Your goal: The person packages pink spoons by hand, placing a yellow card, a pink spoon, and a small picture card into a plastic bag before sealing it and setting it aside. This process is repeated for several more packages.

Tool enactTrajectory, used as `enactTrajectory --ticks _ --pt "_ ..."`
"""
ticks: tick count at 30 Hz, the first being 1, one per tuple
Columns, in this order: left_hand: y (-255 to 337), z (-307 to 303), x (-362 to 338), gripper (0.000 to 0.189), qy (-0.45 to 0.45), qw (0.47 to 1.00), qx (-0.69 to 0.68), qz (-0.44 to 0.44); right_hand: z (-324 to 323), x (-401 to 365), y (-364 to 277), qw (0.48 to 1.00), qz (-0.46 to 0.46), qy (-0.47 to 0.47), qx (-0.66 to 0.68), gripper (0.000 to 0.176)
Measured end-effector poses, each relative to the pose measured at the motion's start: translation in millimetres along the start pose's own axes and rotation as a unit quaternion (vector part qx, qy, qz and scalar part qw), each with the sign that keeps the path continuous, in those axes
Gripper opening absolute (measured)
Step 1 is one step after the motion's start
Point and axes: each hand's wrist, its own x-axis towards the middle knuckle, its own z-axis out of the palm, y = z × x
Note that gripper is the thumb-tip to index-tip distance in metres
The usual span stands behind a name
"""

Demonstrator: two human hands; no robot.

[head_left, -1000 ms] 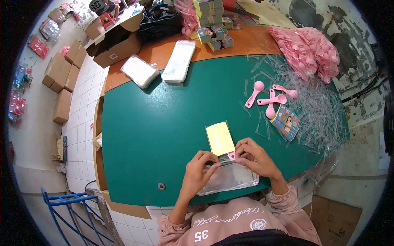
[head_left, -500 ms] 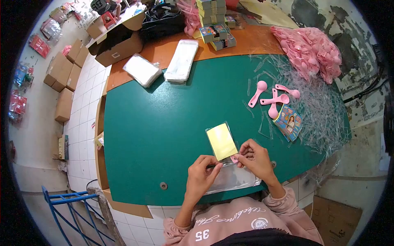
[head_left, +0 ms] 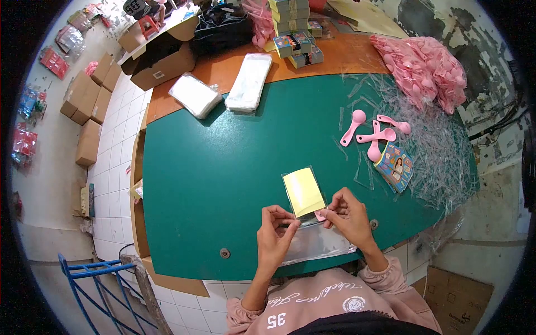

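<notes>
A clear plastic sleeve with a yellow card (head_left: 303, 191) in it lies near the front edge of the green table. My left hand (head_left: 274, 233) pinches the sleeve's lower left corner. At its lower right, my right hand (head_left: 347, 216) pinches the sleeve's edge by a small pink piece (head_left: 320, 215), partly hidden by the fingers. Beneath and between my hands is a stack of clear plastic bags (head_left: 315, 244). Pink scoops (head_left: 353, 128) and a stack of printed cards (head_left: 395, 167) lie to the right.
Scattered clear plastic strips (head_left: 435, 156) cover the table's right side, below pink bags of scoops (head_left: 421, 70). White packs (head_left: 249, 82), card bundles (head_left: 293, 44), a black bag (head_left: 222, 28) and an open carton (head_left: 162, 67) stand at the back. A person (head_left: 146, 10) is at the far left.
The fingers of my left hand have shifted slightly at the sleeve's corner. The view has moved a little; the sleeve and card stay nearly in place.
</notes>
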Motion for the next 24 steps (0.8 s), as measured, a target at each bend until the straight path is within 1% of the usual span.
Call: enactTrajectory --ticks 1,2,3,5,7,9,10,11,12,13,14,15,16,17,18,19,20,21,22,23,24 --pt "-0.4 0.2 -0.3 0.027 0.001 1.000 0.000 0.000 -1.1 0.0 3.3 1.000 -0.005 -0.013 -0.015 0.015" --pt "-0.9 1.1 -0.9 0.022 0.003 1.000 0.009 0.007 -1.6 0.0 6.1 0.999 -0.009 -0.025 -0.030 0.015" --pt "-1.1 1.7 -1.6 0.018 0.006 1.000 0.018 0.013 -1.6 0.0 7.7 0.999 -0.008 -0.026 -0.030 0.015" --pt "-8.0 1.0 -2.3 0.016 -0.004 1.000 0.016 0.017 -1.9 0.3 10.0 0.999 -0.020 -0.025 -0.012 0.014" --pt "-8.3 0.0 -2.0 0.015 -0.015 1.000 0.015 0.020 -1.0 -1.5 4.0 0.999 -0.011 -0.024 -0.019 0.016" --pt "-0.1 -1.8 -2.3 0.025 -0.055 0.995 0.080 0.008 -1.5 -2.4 1.9 0.999 -0.002 -0.022 -0.027 0.019" --pt "3.3 -2.1 -1.6 0.025 -0.057 0.995 0.080 0.008 -2.6 -2.5 2.0 0.999 -0.001 -0.033 -0.037 0.023" --pt "6.8 -2.2 -0.7 0.033 -0.068 0.996 0.051 0.008 -4.0 -2.6 1.8 0.998 0.000 -0.044 -0.048 0.027" --pt "8.4 -3.2 -0.2 0.041 -0.080 0.997 0.023 0.007 -5.7 -1.9 0.0 0.998 0.001 -0.042 -0.048 0.027" --pt "4.7 -7.6 2.4 0.041 -0.082 0.996 0.023 0.008 -8.5 0.5 -3.8 0.987 -0.037 -0.065 -0.142 0.026" --pt "-2.5 -16.4 7.9 0.043 -0.081 0.994 0.052 0.053 -12.2 4.5 -7.6 0.965 -0.073 -0.087 -0.235 0.024" --pt "-6.7 -27.7 11.9 0.046 -0.080 0.989 0.081 0.097 -17.7 11.5 -8.6 0.965 -0.074 -0.085 -0.236 0.024" --pt "-3.7 -44.8 16.8 0.046 -0.058 0.984 0.125 0.110 -24.9 22.0 -7.7 0.920 -0.169 -0.044 -0.350 0.024" --pt "7.1 -62.9 17.6 0.046 -0.020 0.995 0.098 0.017 -32.4 34.6 -7.8 0.851 -0.261 -0.001 -0.455 0.024" --pt "1.4 -88.1 23.0 0.044 0.031 0.991 0.115 0.059 -39.7 50.0 -10.9 0.816 -0.281 0.035 -0.504 0.023" --pt "2.2 -112.3 27.3 0.043 0.097 0.990 0.093 0.047 -47.4 67.3 -14.3 0.777 -0.299 0.071 -0.550 0.023" --pt "7.4 -138.6 30.5 0.044 0.139 0.984 0.102 0.050 -56.5 86.7 -16.4 0.731 -0.336 0.069 -0.590 0.021" --pt "-1.1 -171.1 35.8 0.044 0.194 0.976 0.093 0.045 -64.4 104.6 -16.7 0.681 -0.374 0.065 -0.626 0.019" --pt "-7.8 -201.5 41.6 0.046 0.208 0.970 0.092 0.091 -70.0 118.3 -14.0 0.681 -0.377 0.066 -0.624 0.019" --pt "-18.1 -237.0 44.3 0.046 0.230 0.965 0.106 0.072 -74.0 129.9 -9.7 0.652 -0.392 0.053 -0.647 0.017" --pt "-32.6 -265.7 51.8 0.045 0.285 0.941 0.155 0.097 -75.5 138.5 -7.5 0.622 -0.406 0.040 -0.668 0.015"
